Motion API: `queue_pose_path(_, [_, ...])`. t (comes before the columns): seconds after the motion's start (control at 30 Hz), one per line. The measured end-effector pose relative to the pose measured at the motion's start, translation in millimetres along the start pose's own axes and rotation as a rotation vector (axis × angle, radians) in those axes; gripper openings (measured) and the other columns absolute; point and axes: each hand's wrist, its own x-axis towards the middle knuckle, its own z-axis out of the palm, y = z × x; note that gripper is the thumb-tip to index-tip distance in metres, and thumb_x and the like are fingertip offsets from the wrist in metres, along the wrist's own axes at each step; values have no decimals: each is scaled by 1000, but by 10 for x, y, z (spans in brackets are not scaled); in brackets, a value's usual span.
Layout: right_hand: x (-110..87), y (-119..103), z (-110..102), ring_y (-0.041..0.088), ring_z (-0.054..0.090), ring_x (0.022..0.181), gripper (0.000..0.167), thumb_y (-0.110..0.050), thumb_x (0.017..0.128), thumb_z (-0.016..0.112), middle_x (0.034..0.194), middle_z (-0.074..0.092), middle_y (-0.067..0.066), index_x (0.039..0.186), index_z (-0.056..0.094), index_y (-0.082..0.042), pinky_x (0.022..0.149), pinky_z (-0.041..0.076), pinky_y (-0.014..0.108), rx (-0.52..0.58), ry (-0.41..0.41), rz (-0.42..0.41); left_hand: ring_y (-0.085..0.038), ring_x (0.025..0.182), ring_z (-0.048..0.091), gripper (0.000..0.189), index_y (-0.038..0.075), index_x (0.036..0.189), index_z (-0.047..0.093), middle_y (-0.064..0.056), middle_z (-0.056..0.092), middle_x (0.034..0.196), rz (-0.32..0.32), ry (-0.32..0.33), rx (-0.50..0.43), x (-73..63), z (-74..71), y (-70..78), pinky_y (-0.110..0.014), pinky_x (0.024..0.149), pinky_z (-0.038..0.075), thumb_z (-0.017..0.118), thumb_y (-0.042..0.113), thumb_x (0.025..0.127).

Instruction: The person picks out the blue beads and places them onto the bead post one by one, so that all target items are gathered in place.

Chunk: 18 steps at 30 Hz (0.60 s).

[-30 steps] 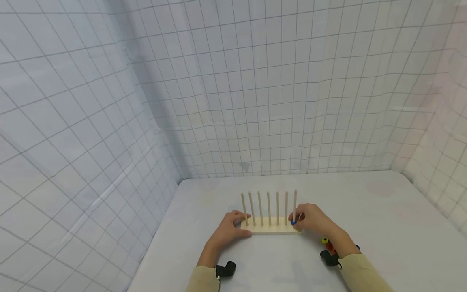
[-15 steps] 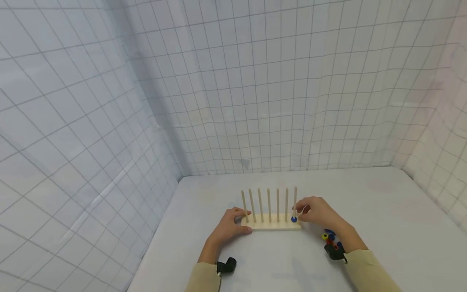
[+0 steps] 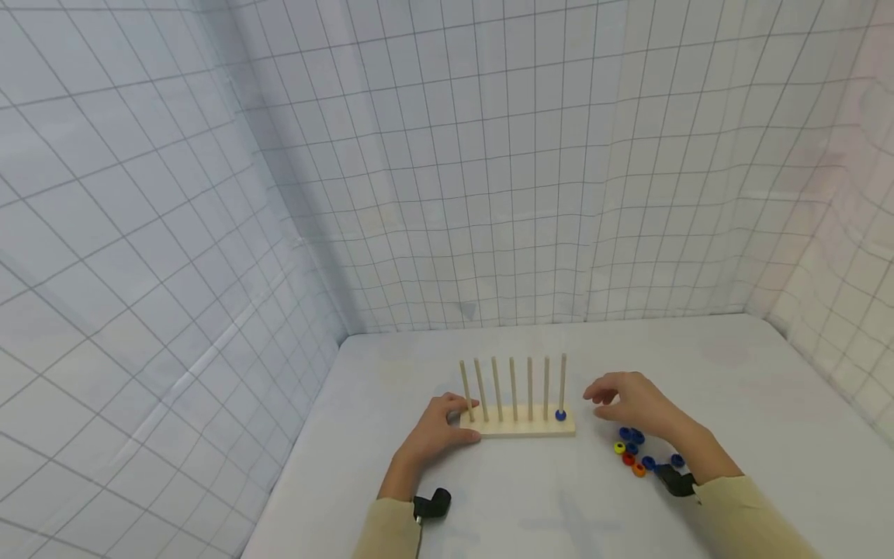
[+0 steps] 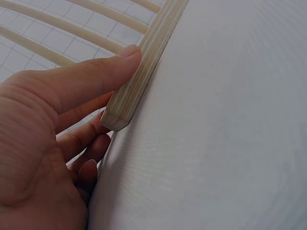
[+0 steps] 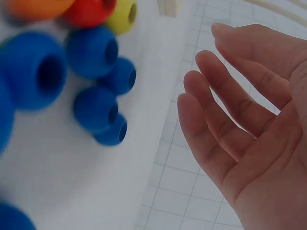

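Observation:
A wooden peg board (image 3: 520, 428) with several upright pegs stands on the white table. One blue bead (image 3: 561, 415) sits at the foot of its rightmost peg. My left hand (image 3: 434, 432) grips the board's left end; in the left wrist view the thumb (image 4: 122, 62) presses on the plywood edge (image 4: 144, 72) and the other fingers lie behind it. To the right of the board my right hand (image 3: 632, 402) hovers with nothing in it, its fingers loosely bent. Below that hand lie several loose blue beads (image 5: 93, 50), along with a yellow bead (image 3: 619, 448), a red bead (image 3: 628, 459) and an orange bead (image 3: 639, 470).
White gridded cloth (image 3: 489, 194) hangs behind the table (image 3: 419, 365) and along both sides. Each wrist wears a small black camera, such as the left wrist camera (image 3: 433, 505). The loose beads cluster close to the right forearm.
My right hand has let go of the blue bead on the rightmost peg and moved right, away from the board, uncovering more loose beads. My left hand keeps its place.

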Motion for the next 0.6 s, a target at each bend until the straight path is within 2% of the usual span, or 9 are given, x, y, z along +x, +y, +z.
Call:
queue_pose_path(0.5, [-242,332,-148,14,60,89,23,-7,84,79,97,69,-8,106,76,-16,78,53,33,-69,-10,21,-26,117,46,55,17,126,72,1,61,119,8,4,6,-11,-4,36,-50,103,35,90,31,76])
queue_pose_path(0.6, [-288,394,-162,14,60,89,23,-5,85,78,98,69,-8,105,76,-15,79,54,36,-74,-16,15,-25,118,46,55,18,127,71,2,61,119,-4,-1,0,-12,-3,38,-49,104,35,90,31,76])
